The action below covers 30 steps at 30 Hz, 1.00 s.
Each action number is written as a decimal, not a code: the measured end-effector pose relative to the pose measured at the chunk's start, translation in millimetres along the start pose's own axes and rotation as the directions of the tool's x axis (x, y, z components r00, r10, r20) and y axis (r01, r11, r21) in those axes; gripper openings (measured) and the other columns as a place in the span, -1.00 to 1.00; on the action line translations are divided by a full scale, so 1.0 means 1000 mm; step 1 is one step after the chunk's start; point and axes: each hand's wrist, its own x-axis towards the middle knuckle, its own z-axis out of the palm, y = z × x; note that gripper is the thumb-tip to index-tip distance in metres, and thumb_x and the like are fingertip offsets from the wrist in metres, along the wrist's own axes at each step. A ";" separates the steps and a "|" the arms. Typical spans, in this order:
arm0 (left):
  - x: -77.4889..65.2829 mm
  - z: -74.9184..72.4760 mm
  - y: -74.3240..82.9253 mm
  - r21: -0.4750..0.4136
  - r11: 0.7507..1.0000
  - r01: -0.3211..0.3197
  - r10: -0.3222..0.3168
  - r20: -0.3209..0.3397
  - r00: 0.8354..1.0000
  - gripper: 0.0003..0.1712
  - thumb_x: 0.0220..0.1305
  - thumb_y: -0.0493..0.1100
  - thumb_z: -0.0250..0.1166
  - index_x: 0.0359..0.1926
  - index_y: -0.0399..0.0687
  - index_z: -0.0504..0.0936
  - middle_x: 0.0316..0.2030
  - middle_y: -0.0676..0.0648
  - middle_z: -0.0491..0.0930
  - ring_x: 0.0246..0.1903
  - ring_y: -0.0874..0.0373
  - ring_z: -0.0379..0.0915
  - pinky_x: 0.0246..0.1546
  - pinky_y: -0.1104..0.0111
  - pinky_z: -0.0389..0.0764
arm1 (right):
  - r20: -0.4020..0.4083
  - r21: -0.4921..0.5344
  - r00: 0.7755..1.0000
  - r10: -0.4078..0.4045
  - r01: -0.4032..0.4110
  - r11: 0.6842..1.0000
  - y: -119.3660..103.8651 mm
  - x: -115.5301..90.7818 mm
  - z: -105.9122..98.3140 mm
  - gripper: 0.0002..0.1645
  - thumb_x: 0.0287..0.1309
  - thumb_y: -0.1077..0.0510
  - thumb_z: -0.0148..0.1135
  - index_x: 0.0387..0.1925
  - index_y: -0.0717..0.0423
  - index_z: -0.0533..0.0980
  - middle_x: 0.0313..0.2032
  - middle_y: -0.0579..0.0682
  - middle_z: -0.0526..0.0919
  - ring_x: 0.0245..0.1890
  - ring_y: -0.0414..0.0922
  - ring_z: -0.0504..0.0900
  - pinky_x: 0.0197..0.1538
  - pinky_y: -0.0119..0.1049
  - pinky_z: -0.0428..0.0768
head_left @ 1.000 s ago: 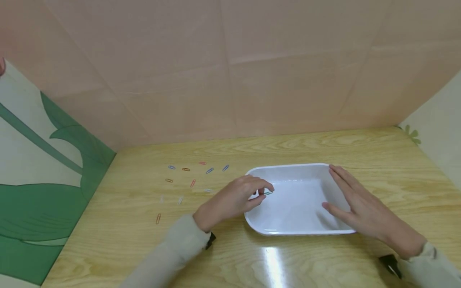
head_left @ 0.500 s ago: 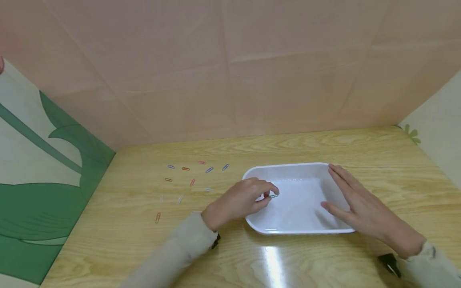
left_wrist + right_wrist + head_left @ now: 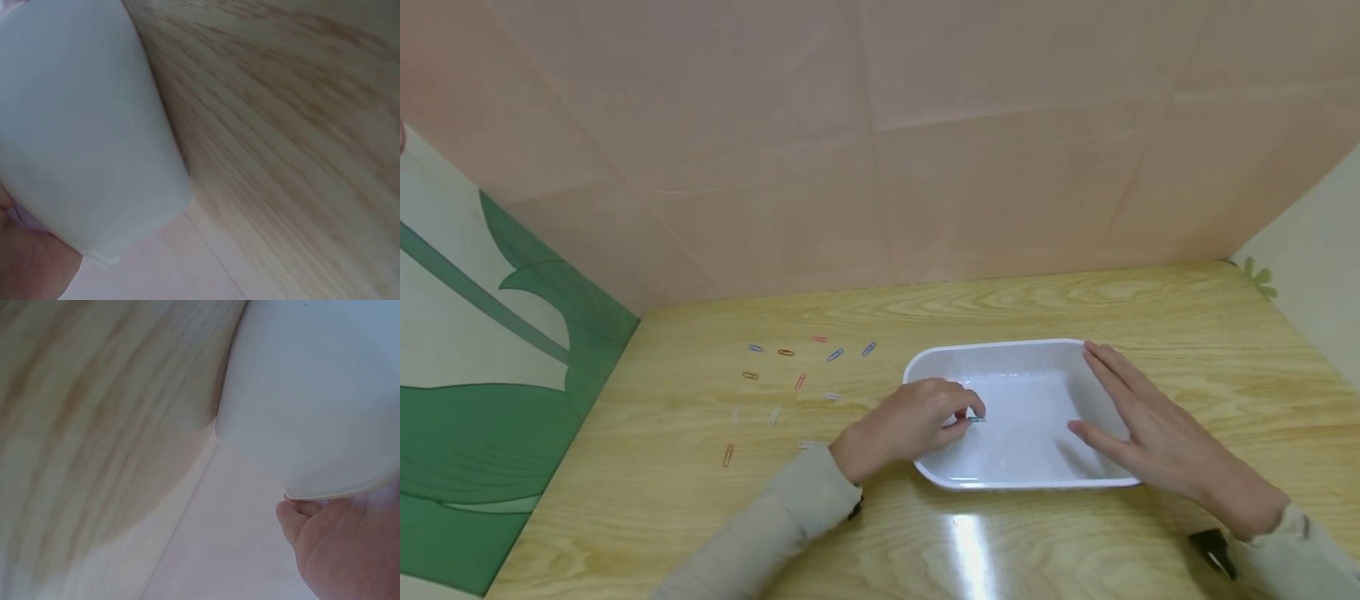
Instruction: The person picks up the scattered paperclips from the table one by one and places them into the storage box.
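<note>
Paperclip (image 3: 976,420), green, head view: inside the white basin (image 3: 1022,483), towards its left end, pinched between thumb and forefinger of the left hand (image 3: 917,421). One end juts past the fingers; whether it touches the basin floor, cannot tell. Handling, judged: nearly weightless, springy-stiff, probably smooth-coated and a little slippery, not fragile. Best hold: across the narrow width near one end, fingertips only. Flat clips (image 3: 835,355) lie spread on the table (image 3: 625,533) left of the basin; low profile likely calls for a fingernail under an edge. Pale ones show faintly against the table. Right hand (image 3: 1150,433): fingers extended at the basin's right rim, no clip in grasp.

Left wrist view: basin's outer wall fills the left side, part of the left hand at the rim. Clip hidden; pinch cannot be confirmed from here.

Right wrist view: right hand at the rim, partly hidden behind it. Basin looks smooth and rigid, probably light enough to slide; a steadying touch on the rim seems sufficient.
</note>
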 end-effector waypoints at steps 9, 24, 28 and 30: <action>0.001 0.002 0.003 0.086 0.995 0.048 -0.050 0.028 0.998 -0.79 0.28 -0.22 0.28 -0.15 0.20 0.74 -0.35 0.22 0.69 -0.44 0.41 0.41 -0.40 0.64 0.35 | -0.013 -0.005 1.000 -0.015 0.015 1.000 0.000 0.001 0.000 0.12 0.24 -0.12 0.30 0.57 0.12 -0.13 0.57 0.18 -0.08 0.58 0.10 -0.10 0.48 -0.55 -0.39; 0.006 0.003 0.006 0.253 0.966 0.059 -0.093 0.125 0.988 -0.71 0.17 -0.29 0.20 -0.30 0.26 0.71 -0.40 0.31 0.68 -0.48 0.44 0.42 -0.49 0.51 0.33 | -0.014 -0.009 1.000 -0.013 0.013 1.000 0.002 0.001 0.000 0.12 0.23 -0.11 0.31 0.56 0.13 -0.11 0.56 0.18 -0.07 0.57 0.09 -0.08 0.49 -0.56 -0.40; 0.007 0.003 0.006 0.252 0.965 0.067 -0.106 0.143 0.984 -0.75 0.19 -0.27 0.23 -0.30 0.25 0.71 -0.44 0.28 0.66 -0.49 0.39 0.42 -0.54 0.50 0.27 | -0.004 0.000 1.000 -0.008 0.008 1.000 0.002 0.001 0.001 0.11 0.24 -0.11 0.30 0.57 0.12 -0.13 0.57 0.17 -0.08 0.57 0.10 -0.09 0.51 -0.52 -0.39; 0.007 0.003 0.006 0.251 0.966 0.066 -0.104 0.143 0.984 -0.76 0.20 -0.26 0.23 -0.30 0.24 0.71 -0.45 0.26 0.65 -0.50 0.38 0.42 -0.54 0.50 0.27 | -0.004 0.003 1.000 -0.009 0.009 1.000 0.001 0.001 0.001 0.11 0.24 -0.11 0.30 0.57 0.11 -0.12 0.57 0.18 -0.08 0.58 0.10 -0.10 0.51 -0.51 -0.39</action>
